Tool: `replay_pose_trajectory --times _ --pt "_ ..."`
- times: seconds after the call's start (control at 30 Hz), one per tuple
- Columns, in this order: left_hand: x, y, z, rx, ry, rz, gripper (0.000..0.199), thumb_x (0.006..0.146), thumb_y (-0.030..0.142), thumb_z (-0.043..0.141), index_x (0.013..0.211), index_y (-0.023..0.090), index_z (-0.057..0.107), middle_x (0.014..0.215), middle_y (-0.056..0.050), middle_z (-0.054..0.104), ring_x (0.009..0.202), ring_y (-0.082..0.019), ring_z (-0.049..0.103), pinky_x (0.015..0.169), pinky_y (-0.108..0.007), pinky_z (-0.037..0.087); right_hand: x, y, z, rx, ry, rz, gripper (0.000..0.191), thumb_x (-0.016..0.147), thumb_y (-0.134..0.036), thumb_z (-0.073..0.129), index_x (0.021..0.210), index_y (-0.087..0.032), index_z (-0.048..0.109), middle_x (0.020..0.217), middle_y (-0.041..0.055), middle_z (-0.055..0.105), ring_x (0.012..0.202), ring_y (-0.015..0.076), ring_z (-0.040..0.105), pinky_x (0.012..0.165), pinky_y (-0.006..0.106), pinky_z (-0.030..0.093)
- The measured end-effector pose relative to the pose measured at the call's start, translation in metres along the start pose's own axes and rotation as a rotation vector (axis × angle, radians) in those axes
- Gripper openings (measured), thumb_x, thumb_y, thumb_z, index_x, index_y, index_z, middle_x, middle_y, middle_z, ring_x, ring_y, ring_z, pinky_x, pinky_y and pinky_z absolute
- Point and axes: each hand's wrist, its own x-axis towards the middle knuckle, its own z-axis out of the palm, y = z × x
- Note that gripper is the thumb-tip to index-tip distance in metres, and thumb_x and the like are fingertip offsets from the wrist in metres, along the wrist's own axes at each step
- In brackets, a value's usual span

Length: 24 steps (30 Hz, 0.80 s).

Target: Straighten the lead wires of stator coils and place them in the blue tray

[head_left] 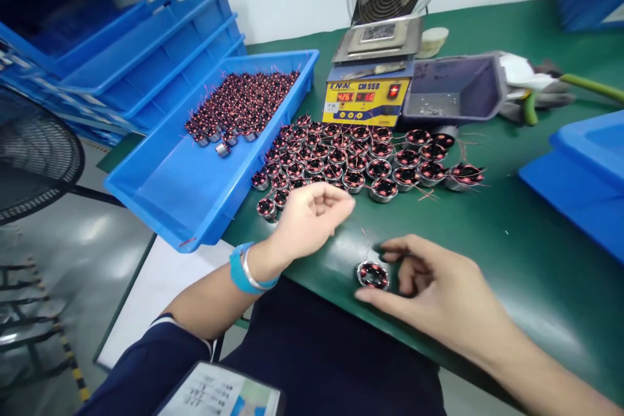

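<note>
The single wound stator [373, 275] lies on the green table [487, 227], between the parted thumb and fingers of my right hand [441, 286]; my left hand [307, 221], fingertips pinched together, is farther from it.

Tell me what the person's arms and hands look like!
The left hand and right hand wear no gloves. The left wrist has a bright blue band and a thin, shiny bangle. A dark navy sleeve with pale edging ends on the left forearm; the right forearm shows none.
</note>
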Motion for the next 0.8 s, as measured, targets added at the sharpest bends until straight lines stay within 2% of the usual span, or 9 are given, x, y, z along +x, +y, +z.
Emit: replay_pose_trajectory --times 0.07,0.17,0.23,0.33,0.4,0.47,0.63,0.8 --pt "-0.014 -0.005 -0.003 0.041 -0.115 -0.117 0.036 0.065 0.036 0.087 0.080 0.014 0.061 0.057 0.005 0.057 0.044 -0.005 0.045 0.043 -0.017 0.031 0.005 -0.003 -0.008 0.190 -0.072 0.160 0.058 0.072 -0.066 0.078 0.099 -0.017 0.065 0.060 0.0007 0.062 0.043 0.0110 0.050 0.041 0.024 0.043" --pt "-0.025 -0.018 0.000 0.082 -0.280 -0.224 0.024 0.074 0.029 0.079 0.080 0.014 0.061 0.053 0.005 0.055 0.043 -0.005 0.045 0.043 -0.017 0.029 0.014 -0.006 -0.011 0.432 -0.138 0.284 0.066 0.070 -0.063 0.080 0.111 -0.015 0.062 0.081 0.0085 0.072 0.050 0.0115 0.057 0.048 0.026 0.052" --pt "-0.023 -0.025 0.006 0.067 -0.319 -0.236 0.016 0.079 0.024 0.073 0.075 0.013 0.061 0.051 0.004 0.055 0.043 -0.005 0.044 0.044 -0.017 0.030 0.017 -0.005 -0.010 0.517 -0.172 0.322 0.069 0.070 -0.060 0.082 0.117 -0.015 0.058 0.079 0.0077 0.073 0.051 0.0117 0.058 0.048 0.025 0.050" --pt "-0.014 -0.028 0.013 -0.005 -0.315 -0.269 0.013 0.078 0.015 0.070 0.069 0.013 0.061 0.052 0.004 0.056 0.045 -0.005 0.046 0.045 -0.017 0.032 0.018 -0.002 -0.008 0.541 -0.206 0.361 0.072 0.070 -0.055 0.082 0.123 -0.014 0.056 0.070 0.0034 0.069 0.048 0.0105 0.055 0.045 0.022 0.046" --pt "-0.008 -0.025 0.017 -0.063 -0.306 -0.314 0.011 0.075 0.009 0.070 0.069 0.013 0.061 0.051 0.005 0.056 0.045 -0.005 0.048 0.045 -0.017 0.034 0.017 -0.001 -0.007 0.529 -0.194 0.335 0.068 0.075 -0.053 0.079 0.125 -0.013 0.057 0.069 0.0019 0.066 0.049 0.0103 0.055 0.045 0.022 0.047" --pt "-0.004 -0.022 0.019 -0.102 -0.299 -0.356 0.012 0.073 0.007 0.071 0.070 0.013 0.061 0.050 0.006 0.055 0.044 -0.005 0.049 0.045 -0.016 0.036 0.015 0.001 -0.006 0.479 -0.121 0.242 0.058 0.081 -0.051 0.073 0.124 -0.014 0.060 0.068 0.0011 0.064 0.050 0.0101 0.055 0.046 0.022 0.048" --pt "-0.001 -0.016 0.023 -0.099 -0.298 -0.403 0.011 0.076 0.007 0.068 0.070 0.012 0.061 0.046 0.006 0.055 0.039 -0.004 0.046 0.041 -0.015 0.033 0.009 0.006 -0.006 0.190 0.032 -0.002 0.032 0.093 -0.039 0.060 0.115 -0.018 0.069 0.066 0.0004 0.063 0.052 0.0099 0.057 0.046 0.021 0.047" --pt "-0.001 -0.015 0.023 -0.103 -0.303 -0.412 0.011 0.075 0.010 0.069 0.069 0.013 0.061 0.046 0.006 0.056 0.039 -0.005 0.047 0.042 -0.015 0.036 0.010 0.002 -0.008 0.094 0.080 -0.060 0.029 0.090 -0.027 0.057 0.115 -0.018 0.070 0.067 0.0008 0.066 0.050 0.0096 0.057 0.047 0.021 0.049"
